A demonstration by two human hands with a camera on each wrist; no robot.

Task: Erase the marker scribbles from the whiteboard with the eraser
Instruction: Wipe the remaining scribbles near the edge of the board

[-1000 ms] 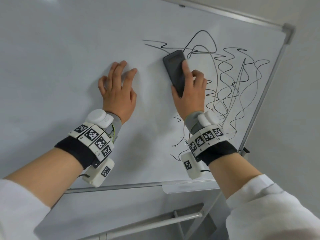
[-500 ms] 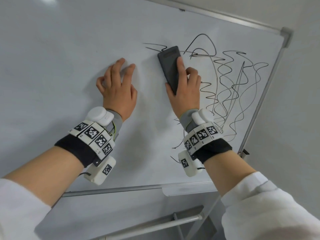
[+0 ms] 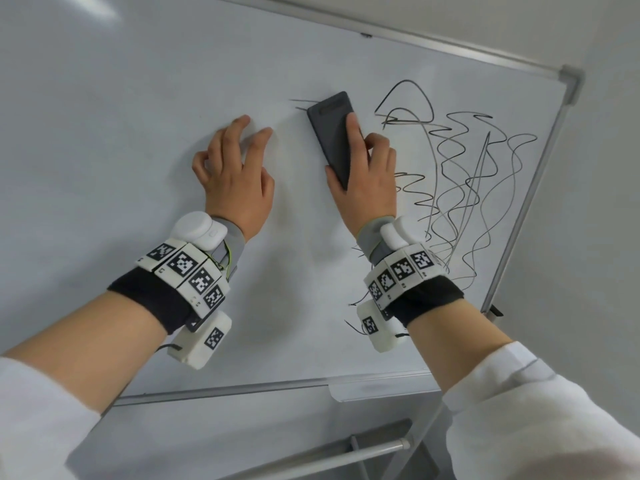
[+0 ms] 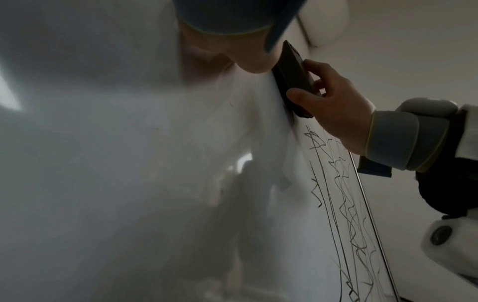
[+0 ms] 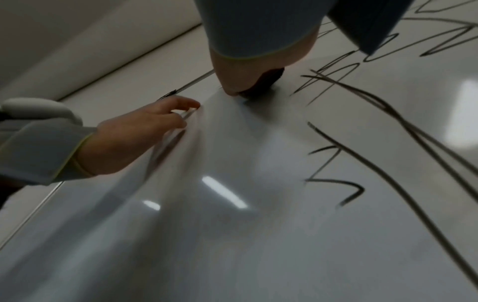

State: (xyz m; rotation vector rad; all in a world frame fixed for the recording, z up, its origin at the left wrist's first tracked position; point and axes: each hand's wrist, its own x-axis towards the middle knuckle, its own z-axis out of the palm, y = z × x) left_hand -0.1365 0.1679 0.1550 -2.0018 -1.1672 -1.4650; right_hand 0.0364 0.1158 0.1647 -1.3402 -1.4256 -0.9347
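A dark grey flat eraser [image 3: 331, 136] lies pressed against the whiteboard [image 3: 104, 133]. My right hand [image 3: 367, 168] grips it, index finger laid along its back and thumb at its lower edge; the left wrist view shows the eraser [image 4: 293, 79] held in that right hand [image 4: 333, 106]. Black marker scribbles [image 3: 464, 181] cover the board's right part, from beside the eraser down to my right wrist; they also show as scribbles [image 5: 375, 126] in the right wrist view. A short stroke [image 3: 301, 102] sticks out left of the eraser's top. My left hand [image 3: 235, 161] rests on the bare board, fingertips touching it, also seen as the left hand [image 5: 145, 126].
The board's metal frame [image 3: 512, 244] runs along the right edge, with a corner cap [image 3: 571, 83] at top right. A pen tray [image 3: 381, 386] sits on the bottom rail. Stand bars [image 3: 346, 455] lie below. A grey wall [image 3: 588, 237] is to the right.
My right hand has slid the eraser up and left over the scribbles' left end, leaving fewer strokes there. The left hand has barely shifted on the board.
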